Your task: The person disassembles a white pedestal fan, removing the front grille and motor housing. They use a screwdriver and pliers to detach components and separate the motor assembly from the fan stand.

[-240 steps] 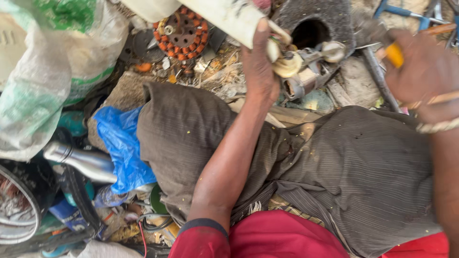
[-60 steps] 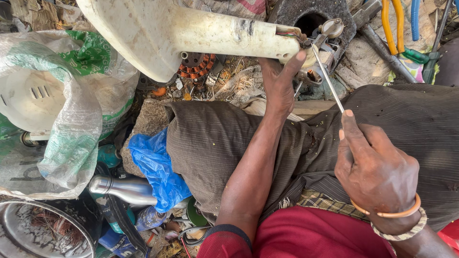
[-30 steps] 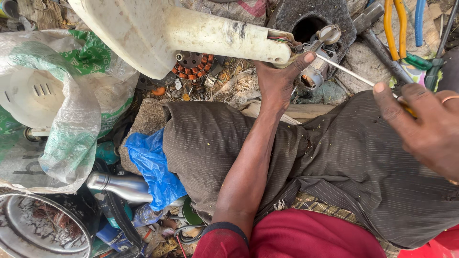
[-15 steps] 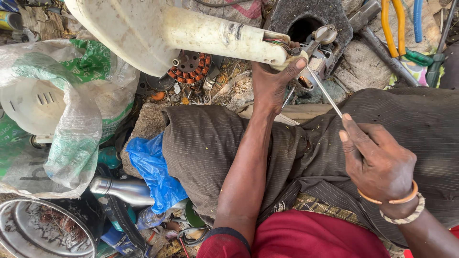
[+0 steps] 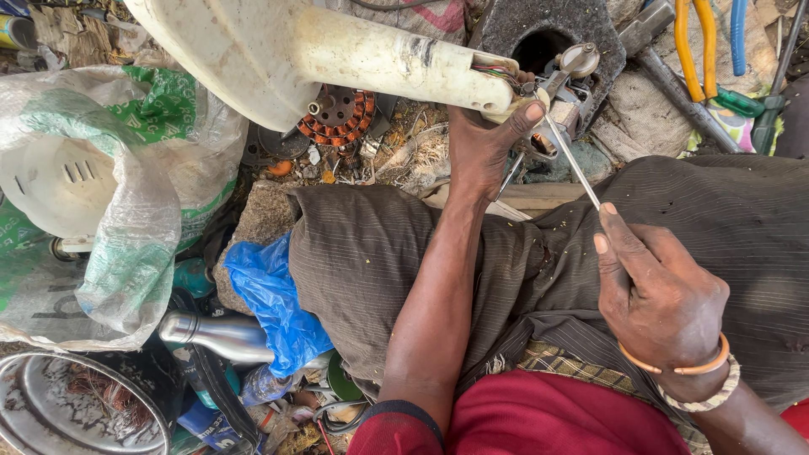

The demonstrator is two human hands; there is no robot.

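**Screwdriver tip at the fitting on the cream plastic post, nothing yet off**

Head view:

Thin steel-shafted screwdriver (image 5: 573, 160) gripped in the right hand (image 5: 661, 303), fingers curled shut round the handle, thumb and forefinger pinching the top of the shaft; handle itself hidden inside the fist. Long axis running diagonally, from the fist at lower right up and leftward, tip pointing at the small metal fitting (image 5: 560, 109) at the end of the dirty cream plastic tubular post (image 5: 388, 63). Whether the tip sits in a screw head: too small to tell.

Left hand (image 5: 480, 147) reaching forward over the lap, fingers wrapped round the end of the post, thumb pressed on top beside the exposed coloured wires (image 5: 497, 74). Post lying roughly level, long axis left to right, wide cream base (image 5: 227, 50) at the left, open wired end at the right.

Progress, as a judgement: work at the joint under way, not finished. Post and fitting apparently together, wires attached, no loose screws visible near the hands. Copper-wound orange motor stator (image 5: 337, 118) lying bare on the ground below the post.

Around: grey striped cloth (image 5: 371, 261) over the lap, yellow-handled pliers (image 5: 695, 46) at upper right, clear plastic bag holding a white fan housing (image 5: 63, 181) at left.
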